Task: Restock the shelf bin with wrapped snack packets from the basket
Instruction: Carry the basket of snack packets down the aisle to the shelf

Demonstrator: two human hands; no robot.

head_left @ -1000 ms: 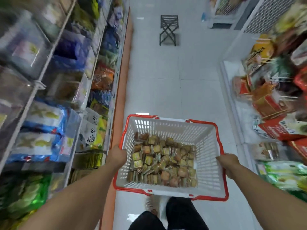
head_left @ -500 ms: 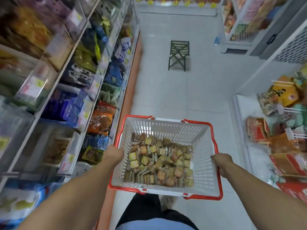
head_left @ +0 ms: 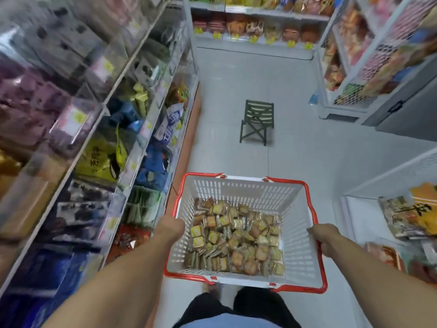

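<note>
The left hand (head_left: 170, 227) grips the left rim of the basket (head_left: 238, 188), its fingers curled over the red edge, and the right hand (head_left: 325, 235) grips the right rim in the same way, so the person holds the white, red-trimmed basket out in front of the body between both bare forearms. The wrapped snack packets (head_left: 234, 235) lie in a loose heap on the basket floor, mostly small yellow and orange-brown squares, filling its lower part; none is in either hand. The shelves (head_left: 132, 129) on the left run along the aisle, lined with clear-fronted bins and bagged goods in blue, yellow and purple, much of it blurred. A small green folding stool (head_left: 257, 121) stands on the pale tiled floor (head_left: 236, 91) well ahead of the basket. More stocked racks close the aisle's far end and right side.
</note>
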